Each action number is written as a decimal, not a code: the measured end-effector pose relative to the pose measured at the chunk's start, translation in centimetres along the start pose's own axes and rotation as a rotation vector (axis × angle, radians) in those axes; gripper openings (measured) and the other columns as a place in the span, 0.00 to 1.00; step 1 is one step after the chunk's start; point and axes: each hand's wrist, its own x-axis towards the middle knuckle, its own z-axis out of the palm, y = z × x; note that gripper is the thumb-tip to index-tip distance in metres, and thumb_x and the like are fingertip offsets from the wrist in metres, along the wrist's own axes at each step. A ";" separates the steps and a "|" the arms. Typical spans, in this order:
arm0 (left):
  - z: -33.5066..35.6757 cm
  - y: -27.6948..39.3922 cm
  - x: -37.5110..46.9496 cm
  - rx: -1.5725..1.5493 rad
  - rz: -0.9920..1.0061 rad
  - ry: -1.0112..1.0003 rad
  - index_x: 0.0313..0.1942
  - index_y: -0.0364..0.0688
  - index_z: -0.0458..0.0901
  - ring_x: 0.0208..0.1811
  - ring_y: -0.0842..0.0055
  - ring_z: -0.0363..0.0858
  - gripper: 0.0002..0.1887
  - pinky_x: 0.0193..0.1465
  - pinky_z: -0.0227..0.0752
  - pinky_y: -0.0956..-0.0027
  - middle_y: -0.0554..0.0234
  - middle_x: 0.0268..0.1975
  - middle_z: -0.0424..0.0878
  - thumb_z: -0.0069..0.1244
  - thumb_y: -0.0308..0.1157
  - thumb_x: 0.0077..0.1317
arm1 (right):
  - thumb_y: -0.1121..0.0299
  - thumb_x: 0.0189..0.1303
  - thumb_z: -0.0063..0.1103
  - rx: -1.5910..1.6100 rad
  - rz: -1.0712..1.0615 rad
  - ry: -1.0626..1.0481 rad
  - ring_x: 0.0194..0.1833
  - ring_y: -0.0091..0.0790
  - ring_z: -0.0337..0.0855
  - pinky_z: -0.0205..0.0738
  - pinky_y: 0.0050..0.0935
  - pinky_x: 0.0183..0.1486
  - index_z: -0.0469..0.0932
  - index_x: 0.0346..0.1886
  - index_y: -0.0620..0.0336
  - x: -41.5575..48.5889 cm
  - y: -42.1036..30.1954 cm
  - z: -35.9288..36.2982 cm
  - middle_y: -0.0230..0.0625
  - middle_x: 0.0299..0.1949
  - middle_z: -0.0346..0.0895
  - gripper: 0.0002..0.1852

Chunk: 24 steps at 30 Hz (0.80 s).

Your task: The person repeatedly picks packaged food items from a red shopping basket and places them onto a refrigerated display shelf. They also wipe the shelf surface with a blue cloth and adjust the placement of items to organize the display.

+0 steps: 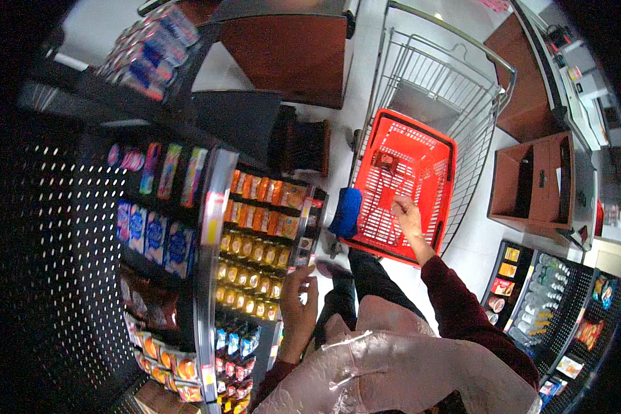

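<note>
A red plastic shopping basket (447, 194) rests in the near end of a wire shopping cart (476, 150). Inside it, toward the far left, lies a small dark brown packet (385, 161). My right hand (408, 216) is over the basket with its fingers curled; nothing shows in its grasp, though the fingertips are too blurred to settle it. My left hand (297, 310) hangs beside the shelf of gold-lidded jars (253, 277), fingers bent and apart from the thumb, holding nothing visible. At the basket's left edge is a blue object (345, 212) of unclear kind.
Shelves of boxed goods (158, 238) and orange packs (264, 189) stand to the left. Brown counters (284, 57) lie ahead. An open wooden cabinet (533, 181) stands on the right, near a rack of clear bottles (541, 295). Shrink-wrapped cans (152, 52) sit upper left.
</note>
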 end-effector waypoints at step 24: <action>6.0 -9.8 1.8 -0.148 -0.524 -0.140 0.52 0.36 0.79 0.46 0.73 0.85 0.11 0.45 0.78 0.70 0.57 0.50 0.85 0.49 0.30 0.72 | 0.57 0.59 0.68 -0.060 0.523 0.284 0.42 0.32 0.84 0.76 0.35 0.42 0.75 0.62 0.62 26.6 21.3 4.8 0.41 0.45 0.85 0.30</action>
